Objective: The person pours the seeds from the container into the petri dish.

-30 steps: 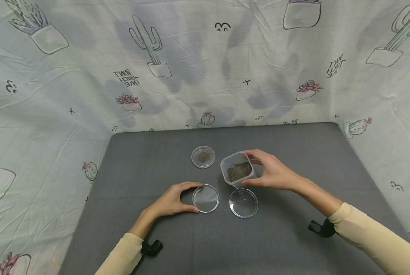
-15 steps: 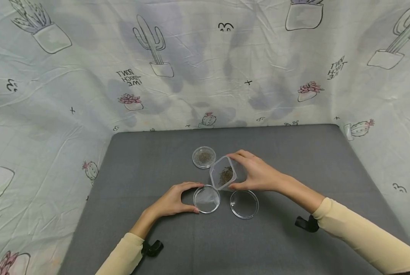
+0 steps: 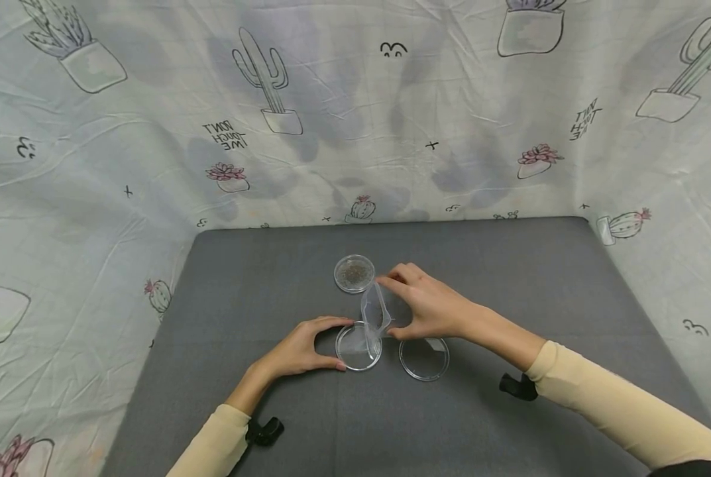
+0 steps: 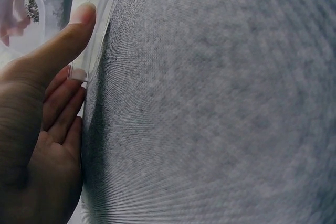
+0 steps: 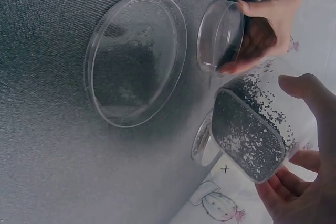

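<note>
A clear square plastic tub [image 3: 374, 308] is in my right hand [image 3: 429, 305], gripped by its sides between thumb and fingers. It is tipped far to the left, its mouth over the clear petri dish [image 3: 355, 350] in the middle. My left hand [image 3: 304, 346] pinches that dish at its left rim, thumb in front and fingers behind. In the right wrist view, small dark grains [image 5: 273, 111] cling along the tub's wall, and its base [image 5: 249, 140] faces the camera. The left wrist view shows a dark patch of grains inside the tub [image 4: 58, 3].
A second petri dish [image 3: 354, 273], with a layer of brownish grains, stands behind, close to the tub. Another clear dish [image 3: 423, 361] lies to the right, partly under my right hand. All rest on a grey cloth-covered table [image 3: 260, 278] before a cactus-print curtain [image 3: 331, 159].
My right hand has moved left with the tub and tipped it from facing up until its mouth points left and down over the middle dish. My left hand has stayed put.
</note>
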A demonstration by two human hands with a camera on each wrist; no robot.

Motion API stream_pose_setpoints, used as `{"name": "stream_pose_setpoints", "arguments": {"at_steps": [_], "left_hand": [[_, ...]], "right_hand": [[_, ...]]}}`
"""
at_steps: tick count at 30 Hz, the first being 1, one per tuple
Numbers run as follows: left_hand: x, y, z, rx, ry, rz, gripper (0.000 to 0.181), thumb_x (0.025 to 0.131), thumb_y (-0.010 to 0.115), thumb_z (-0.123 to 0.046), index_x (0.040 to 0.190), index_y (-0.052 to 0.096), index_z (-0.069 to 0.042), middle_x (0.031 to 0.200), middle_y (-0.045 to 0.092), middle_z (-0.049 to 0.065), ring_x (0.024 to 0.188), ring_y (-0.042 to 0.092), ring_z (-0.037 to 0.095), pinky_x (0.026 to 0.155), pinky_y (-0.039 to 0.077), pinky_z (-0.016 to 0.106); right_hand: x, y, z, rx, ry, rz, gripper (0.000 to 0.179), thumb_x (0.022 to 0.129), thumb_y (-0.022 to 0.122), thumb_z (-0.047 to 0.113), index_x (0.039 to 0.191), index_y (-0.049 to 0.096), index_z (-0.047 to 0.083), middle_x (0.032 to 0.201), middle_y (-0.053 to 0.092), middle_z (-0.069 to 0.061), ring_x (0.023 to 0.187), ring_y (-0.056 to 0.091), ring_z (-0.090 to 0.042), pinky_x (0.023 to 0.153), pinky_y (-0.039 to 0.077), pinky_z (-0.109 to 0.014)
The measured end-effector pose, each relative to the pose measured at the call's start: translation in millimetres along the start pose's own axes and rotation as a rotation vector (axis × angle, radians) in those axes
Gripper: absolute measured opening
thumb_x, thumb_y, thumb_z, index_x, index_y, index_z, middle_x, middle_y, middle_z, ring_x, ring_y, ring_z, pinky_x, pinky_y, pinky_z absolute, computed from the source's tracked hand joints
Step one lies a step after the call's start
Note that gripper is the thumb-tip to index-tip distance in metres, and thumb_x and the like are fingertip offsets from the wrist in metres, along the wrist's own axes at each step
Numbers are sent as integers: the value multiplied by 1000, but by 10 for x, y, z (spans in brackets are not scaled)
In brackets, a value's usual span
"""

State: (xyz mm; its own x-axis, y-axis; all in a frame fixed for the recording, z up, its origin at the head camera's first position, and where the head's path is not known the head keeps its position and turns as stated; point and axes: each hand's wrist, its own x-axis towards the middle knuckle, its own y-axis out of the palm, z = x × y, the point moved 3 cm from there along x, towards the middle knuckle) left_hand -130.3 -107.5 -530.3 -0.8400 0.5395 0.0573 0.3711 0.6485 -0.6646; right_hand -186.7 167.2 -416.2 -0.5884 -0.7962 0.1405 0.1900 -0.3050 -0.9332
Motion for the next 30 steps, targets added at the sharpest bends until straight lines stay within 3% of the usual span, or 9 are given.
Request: {"name": "stream_pose_setpoints", "arguments": {"at_steps": [15, 30], "left_hand": [[17, 14, 42, -16, -39, 19, 81, 80, 98, -39, 152, 63, -28, 155, 65, -2, 147, 60, 21, 122, 51, 48], [20, 10, 49, -22, -47, 27, 82, 80, 98, -41, 152, 63, -28, 155, 65, -2, 147, 59, 21, 123, 50, 49]], "right_hand": [[131, 98, 133, -194, -134, 3, 91, 74, 96, 46, 150, 63, 7, 129, 61, -10, 110, 57, -23, 90, 58, -35], [196, 102, 268, -311, -220, -15, 94, 69, 98, 50, 148, 65, 10, 126, 59, -9, 111, 57, -25, 94, 57, -36]]}}
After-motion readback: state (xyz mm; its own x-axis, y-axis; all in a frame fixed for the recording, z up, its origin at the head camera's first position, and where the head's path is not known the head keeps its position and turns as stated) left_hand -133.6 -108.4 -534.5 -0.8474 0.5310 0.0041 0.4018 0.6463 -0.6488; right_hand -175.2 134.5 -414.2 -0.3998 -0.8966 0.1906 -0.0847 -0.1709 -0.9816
